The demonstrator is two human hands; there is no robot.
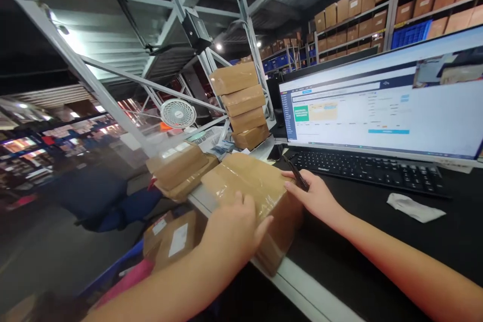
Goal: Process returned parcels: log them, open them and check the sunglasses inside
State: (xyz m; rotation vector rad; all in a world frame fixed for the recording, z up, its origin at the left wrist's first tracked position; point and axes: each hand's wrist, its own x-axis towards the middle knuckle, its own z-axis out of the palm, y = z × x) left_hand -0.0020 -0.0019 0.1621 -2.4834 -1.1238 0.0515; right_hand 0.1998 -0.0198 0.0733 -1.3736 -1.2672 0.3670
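A taped brown cardboard parcel (249,181) lies at the left edge of the black desk (377,241). My left hand (232,234) rests on its near end, fingers curled over the top. My right hand (315,196) touches the parcel's right side and pinches a dark pen (298,176) between its fingers. Two more taped parcels (181,171) lie just left of it.
A stack of several parcels (243,105) stands behind. A monitor (381,100) and black keyboard (370,168) fill the right; a crumpled white paper (415,207) lies near the keyboard. A small white fan (178,113) stands left. Labelled parcels (173,239) sit below the desk edge.
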